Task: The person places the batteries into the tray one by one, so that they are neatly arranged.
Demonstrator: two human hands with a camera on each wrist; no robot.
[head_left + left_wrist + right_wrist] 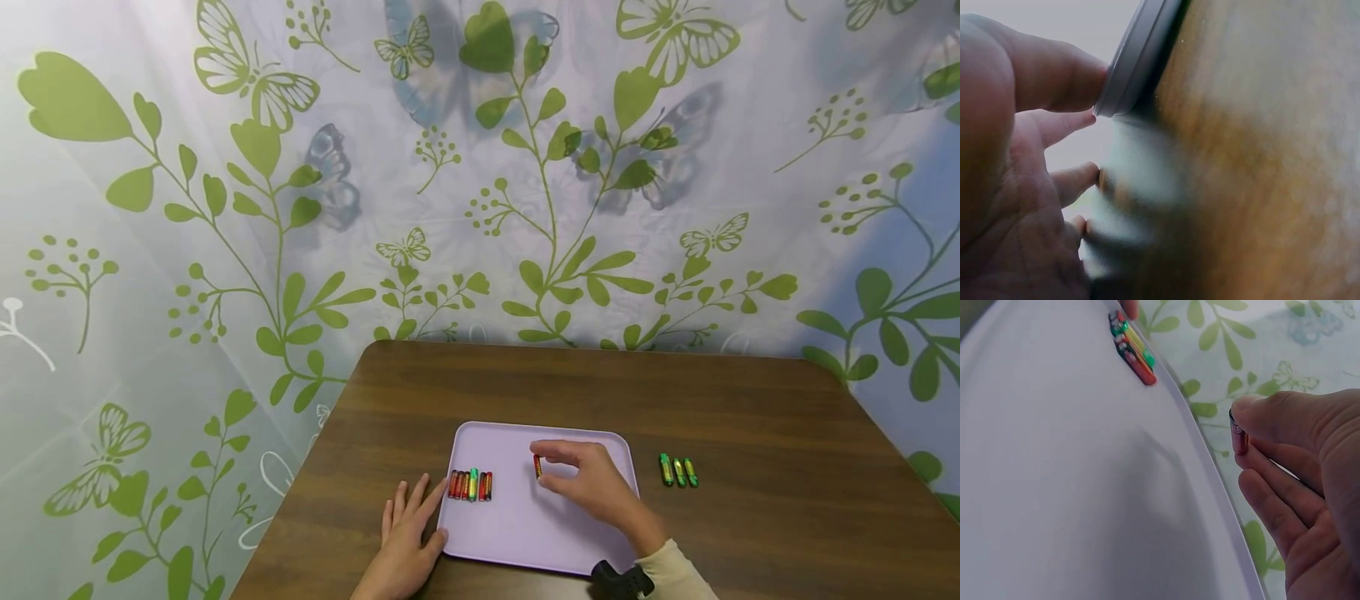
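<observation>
Between thumb and fingertips, my right hand (588, 482) pinches a small red battery (1239, 434) above the lilac tray (517, 533). My left hand (405, 537) lies at the tray's left edge with fingers spread; in the left wrist view its thumb (1060, 75) touches the rim. Along the tray's left side several red batteries (457, 485) stand in a row side by side, with a green and yellow battery (473, 484) among them. The right wrist view shows that row at the tray's far edge, partly blurred.
Three green batteries (679, 472) lie on the brown wooden table (780, 433) to the right of the tray. A curtain (450, 167) printed with leaves and butterflies hangs behind the table. A black wrist strap (621, 581) and a beige sleeve (675, 571) are on the right arm.
</observation>
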